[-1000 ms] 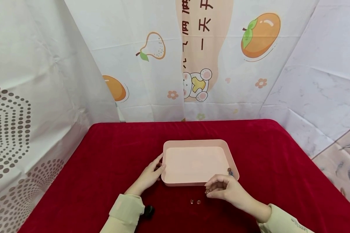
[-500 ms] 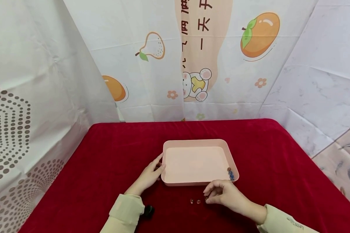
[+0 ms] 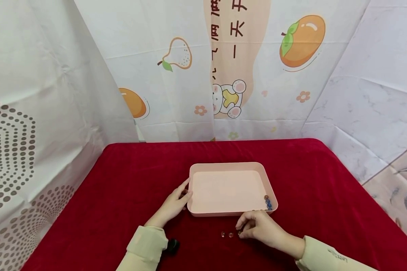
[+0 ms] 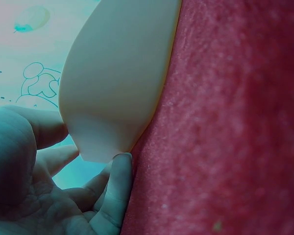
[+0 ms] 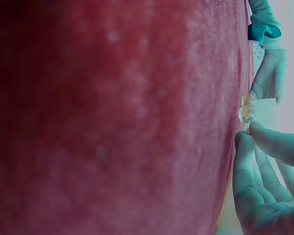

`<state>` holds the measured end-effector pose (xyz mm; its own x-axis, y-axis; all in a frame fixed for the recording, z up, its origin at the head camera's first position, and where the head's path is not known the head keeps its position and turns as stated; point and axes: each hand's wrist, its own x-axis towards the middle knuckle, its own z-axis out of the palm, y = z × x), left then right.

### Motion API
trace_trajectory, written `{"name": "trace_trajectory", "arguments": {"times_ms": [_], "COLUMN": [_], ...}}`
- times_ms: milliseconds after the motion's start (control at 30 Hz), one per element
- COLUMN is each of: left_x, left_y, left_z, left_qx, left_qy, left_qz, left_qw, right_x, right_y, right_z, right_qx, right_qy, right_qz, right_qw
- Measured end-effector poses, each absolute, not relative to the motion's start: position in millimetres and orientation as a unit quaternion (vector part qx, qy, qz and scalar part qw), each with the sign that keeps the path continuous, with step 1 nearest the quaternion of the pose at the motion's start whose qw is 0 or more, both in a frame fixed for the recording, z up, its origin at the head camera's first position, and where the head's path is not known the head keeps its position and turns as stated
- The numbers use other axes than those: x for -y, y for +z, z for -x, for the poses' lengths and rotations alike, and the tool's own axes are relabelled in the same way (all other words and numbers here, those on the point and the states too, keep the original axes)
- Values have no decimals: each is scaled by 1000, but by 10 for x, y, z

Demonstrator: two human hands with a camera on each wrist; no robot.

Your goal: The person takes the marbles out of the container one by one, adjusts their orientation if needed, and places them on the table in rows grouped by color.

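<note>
Fingers of right hand [image 3: 262, 227] pinching small glassy marble [image 3: 239, 233] low over red cloth [image 3: 156, 162]; fingertips hiding most, visible bit brownish. Two clear, amber-tinged marbles [image 3: 231, 234] lined up just beside. Pink tray [image 3: 227, 188] beyond, knuckles overlapping near edge; blue marbles [image 3: 269, 205] and brown one [image 3: 266, 197] at near right corner inside. Left hand [image 3: 171, 205], fingers loosely spread, touching tray's left end. Black object [image 3: 172, 246] beside left sleeve [image 3: 147, 241].

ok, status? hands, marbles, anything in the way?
Left hand touching left end of tray. Right hand pinching marble in front of tray, two more marbles beside it on cloth. Nothing apparent in the way.
</note>
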<state>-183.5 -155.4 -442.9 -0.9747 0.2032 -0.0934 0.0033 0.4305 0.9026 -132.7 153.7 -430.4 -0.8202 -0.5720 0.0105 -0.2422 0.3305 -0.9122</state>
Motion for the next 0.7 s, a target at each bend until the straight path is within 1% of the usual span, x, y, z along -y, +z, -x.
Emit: {"name": "trace_trajectory", "arguments": {"times_ms": [400,700], "left_x": [1576,1564], "left_y": [-4442,-4457], "left_z": [1842,1858], "left_qx": [-842,-845], "left_qy": [528,524], "left_qz": [-62,-63], "left_qw": [93,92], "right_x": [-1533,-1540], "right_y": [-4336,-4251], "right_z": [1352,1334], "right_qx": [-799,-822], "right_qy": [-520,-487], "right_qz": [247,237], "right_qw": [172,174]}}
